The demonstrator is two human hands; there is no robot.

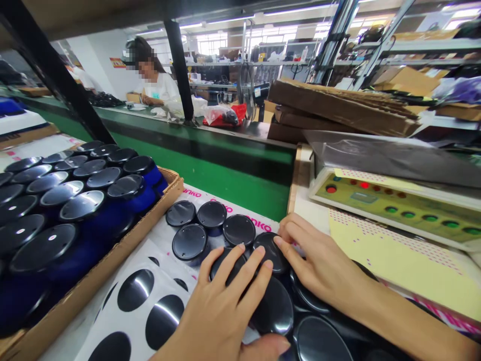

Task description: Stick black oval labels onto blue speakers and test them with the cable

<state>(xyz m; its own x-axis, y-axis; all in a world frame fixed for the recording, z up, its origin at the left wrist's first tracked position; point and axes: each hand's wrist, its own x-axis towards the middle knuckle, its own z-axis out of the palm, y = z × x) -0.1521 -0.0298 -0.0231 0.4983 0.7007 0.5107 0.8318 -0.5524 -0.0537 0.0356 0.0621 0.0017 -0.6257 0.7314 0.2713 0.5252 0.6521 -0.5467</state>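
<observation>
Black-topped container (239,265) beneath the spread left fingers (229,265)

We look through a single camera worn on the head, facing forward and far enough down that our left hand (221,301) and right hand (319,258) sit close to the lens, at the lower centre and right of the frame. From there our wide view runs across a green surface (233,168) mid-frame to distant shelves (424,46) at the upper right, under a nearby overhead board (93,15) along the top left edge.
</observation>
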